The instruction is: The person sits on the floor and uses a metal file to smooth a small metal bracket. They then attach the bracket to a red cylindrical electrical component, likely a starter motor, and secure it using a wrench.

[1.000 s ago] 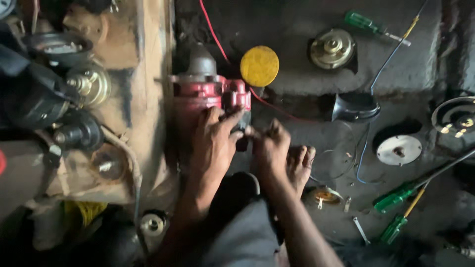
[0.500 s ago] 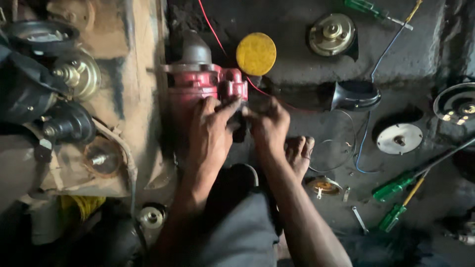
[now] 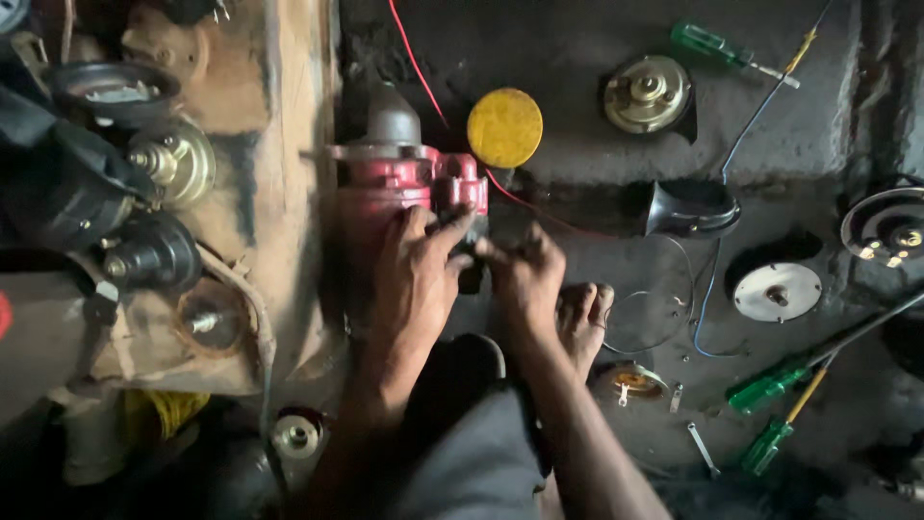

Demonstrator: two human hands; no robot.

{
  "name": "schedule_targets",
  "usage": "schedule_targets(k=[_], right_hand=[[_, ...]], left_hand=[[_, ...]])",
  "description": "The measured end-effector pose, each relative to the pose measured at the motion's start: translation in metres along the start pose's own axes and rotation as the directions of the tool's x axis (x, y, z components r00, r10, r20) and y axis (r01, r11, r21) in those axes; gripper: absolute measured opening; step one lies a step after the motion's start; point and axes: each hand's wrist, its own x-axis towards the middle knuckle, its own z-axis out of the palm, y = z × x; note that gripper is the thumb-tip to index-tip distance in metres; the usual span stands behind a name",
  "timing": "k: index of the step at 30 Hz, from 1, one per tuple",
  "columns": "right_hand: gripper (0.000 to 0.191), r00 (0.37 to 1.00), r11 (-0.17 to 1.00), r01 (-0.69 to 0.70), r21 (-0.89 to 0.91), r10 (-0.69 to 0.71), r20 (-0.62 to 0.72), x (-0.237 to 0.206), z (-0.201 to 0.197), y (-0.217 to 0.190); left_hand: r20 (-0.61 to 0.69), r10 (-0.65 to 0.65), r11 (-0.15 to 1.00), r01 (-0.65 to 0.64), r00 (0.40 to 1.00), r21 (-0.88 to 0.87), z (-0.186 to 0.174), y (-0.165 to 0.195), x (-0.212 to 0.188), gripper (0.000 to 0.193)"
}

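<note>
A red starter motor (image 3: 395, 178) with a grey nose lies on the dark floor at the centre of the head view. My left hand (image 3: 414, 279) rests on its body, fingers curled over the rear end. My right hand (image 3: 525, 274) pinches a small dark part at the motor's right rear, fingertips meeting those of the left. What the fingers hold is hidden. A red wire (image 3: 423, 77) runs from the top past a yellow disc (image 3: 504, 127). A bare foot (image 3: 585, 313) sits just right of my right hand.
A wooden board (image 3: 279, 193) at left carries several motor parts and horns. Right of the hands lie a black horn trumpet (image 3: 688, 207), a brass-coloured horn (image 3: 647, 93), a round metal plate (image 3: 776, 291), green-handled screwdrivers (image 3: 770, 385) and a blue wire (image 3: 717, 260).
The view has shifted slightly. Both hands stay on the motor's rear end, with the right hand's fingers drawn closer to the left.
</note>
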Motion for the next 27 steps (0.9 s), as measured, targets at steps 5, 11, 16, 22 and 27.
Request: schedule_targets(k=[5, 11, 16, 22, 27], right_hand=[[0.042, 0.985, 0.984, 0.168, -0.052, -0.170, -0.018, 0.003, 0.001, 0.001], [0.035, 0.999, 0.999, -0.034, -0.015, 0.034, -0.018, -0.003, -0.003, 0.005], [0.025, 0.986, 0.980, -0.168, 0.109, 0.165, 0.036, -0.019, -0.025, 0.011], [0.020, 0.924, 0.573, -0.370, 0.731, 0.144, 0.355, -0.046, -0.064, 0.005], [0.024, 0.911, 0.553, -0.304, 0.776, 0.407, 0.068, -0.080, -0.076, -0.017]], left_hand=[[0.011, -0.012, 1.000, 0.012, 1.000, -0.020, -0.001, 0.003, 0.001, 0.060], [0.003, 0.010, 1.000, -0.010, 1.000, -0.024, -0.004, 0.005, 0.003, 0.057], [0.053, -0.016, 1.000, 0.015, 0.998, 0.008, -0.003, 0.002, 0.001, 0.058], [0.044, 0.002, 1.000, -0.002, 0.999, 0.011, 0.000, -0.005, 0.000, 0.060], [0.108, -0.072, 0.996, 0.076, 0.992, -0.037, 0.005, -0.007, 0.000, 0.062]])
